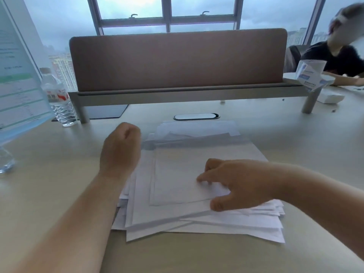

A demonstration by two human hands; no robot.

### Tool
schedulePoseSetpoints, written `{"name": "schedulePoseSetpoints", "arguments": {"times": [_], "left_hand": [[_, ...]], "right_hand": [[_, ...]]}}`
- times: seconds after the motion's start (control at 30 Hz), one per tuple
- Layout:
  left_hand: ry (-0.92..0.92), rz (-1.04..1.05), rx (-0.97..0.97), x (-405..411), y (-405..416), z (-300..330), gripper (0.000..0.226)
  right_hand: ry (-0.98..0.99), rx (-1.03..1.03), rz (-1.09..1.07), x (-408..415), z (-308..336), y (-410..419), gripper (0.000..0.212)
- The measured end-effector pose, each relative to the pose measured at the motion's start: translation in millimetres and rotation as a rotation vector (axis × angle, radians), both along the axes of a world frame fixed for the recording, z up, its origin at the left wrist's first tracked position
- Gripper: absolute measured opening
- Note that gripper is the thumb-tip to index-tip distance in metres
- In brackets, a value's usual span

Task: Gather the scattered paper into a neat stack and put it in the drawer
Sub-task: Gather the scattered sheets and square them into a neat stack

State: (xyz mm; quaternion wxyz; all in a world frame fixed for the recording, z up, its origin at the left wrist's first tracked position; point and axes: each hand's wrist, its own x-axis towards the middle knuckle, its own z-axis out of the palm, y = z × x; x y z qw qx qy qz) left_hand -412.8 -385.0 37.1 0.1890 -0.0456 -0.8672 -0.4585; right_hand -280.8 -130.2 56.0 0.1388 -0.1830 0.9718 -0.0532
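Here the paper (177,194) lies as a loose, fanned white pile on the desk (295,138). The right hand (236,186) rests on it, fingertips bent onto the top sheet. The left hand (120,148) hovers beside it, fingers curled, holding nothing. Farther left stands a water bottle (59,97), partly full.

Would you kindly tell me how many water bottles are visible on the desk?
2: one water bottle beside the divider's left leg, another bottle cropped at the far left edge.

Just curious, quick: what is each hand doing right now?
Left hand: fingers curled, holding nothing, beside the paper pile.
Right hand: open, fingertips pressing on the top sheet.
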Motion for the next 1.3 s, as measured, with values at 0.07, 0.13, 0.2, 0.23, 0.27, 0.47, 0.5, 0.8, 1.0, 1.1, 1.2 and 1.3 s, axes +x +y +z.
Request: {"name": "schedulePoseSetpoints", "arguments": {"times": [0.07, 0.13, 0.2, 0.23, 0.27, 0.47, 0.5, 0.8, 1.0, 1.1, 1.2, 1.3], "left_hand": [[0.012, -0.212, -0.294, 14.7, 14.9, 1.4, 0.029], [-0.028, -0.476, -0.638, 24.6, 26.4, -4.2, 0.054], [-0.111, -0.724, -0.815, 33.4, 33.6, -11.8, 0.072], [-0.128, -0.820, -0.833, 37.3, 36.5, -14.2, 0.079], [-0.131, -0.881, -0.833, 40.4, 38.2, -17.1, 0.085], [-0.029, -0.915, -0.818, 37.9, 46.0, -22.5, 0.090], [-0.015, -0.909, -0.802, 36.8, 45.3, -23.2, 0.086], [0.082, -0.788, -0.744, 23.6, 41.2, -29.9, 0.067], [0.090, -0.688, -0.728, 19.6, 40.1, -33.8, 0.062], [0.082, -0.687, -0.735, 18.9, 39.4, -34.8, 0.062], [0.068, -0.698, -0.737, 16.9, 39.2, -34.9, 0.062], [0.065, -0.699, -0.739, 16.7, 39.4, -35.9, 0.065]], "right_hand": [[-0.113, -0.061, -0.004, -20.1, 15.0, 3.2, 0.057], [-0.054, -0.141, -0.056, -55.5, 25.7, 9.2, 0.038], [0.131, -0.158, -0.158, -100.9, 25.3, 18.5, 0.029], [0.211, -0.131, -0.213, -126.7, 21.1, 23.4, 0.030], [0.262, -0.102, -0.268, -150.3, 14.8, 28.5, 0.034], [0.180, 0.072, -0.510, -257.9, -14.9, 43.1, 0.068], [0.166, 0.088, -0.530, -266.8, -16.3, 42.5, 0.076], [-0.067, 0.064, -0.536, -293.3, 6.9, 37.0, 0.080], [-0.040, 0.003, -0.563, -277.6, 3.6, 37.8, 0.056], [0.017, -0.105, -0.614, -273.6, 6.7, 43.4, 0.058], [-0.011, -0.125, -0.654, -271.9, 13.2, 46.0, 0.060], [-0.056, -0.123, -0.677, -271.0, 19.3, 47.0, 0.053]]}}
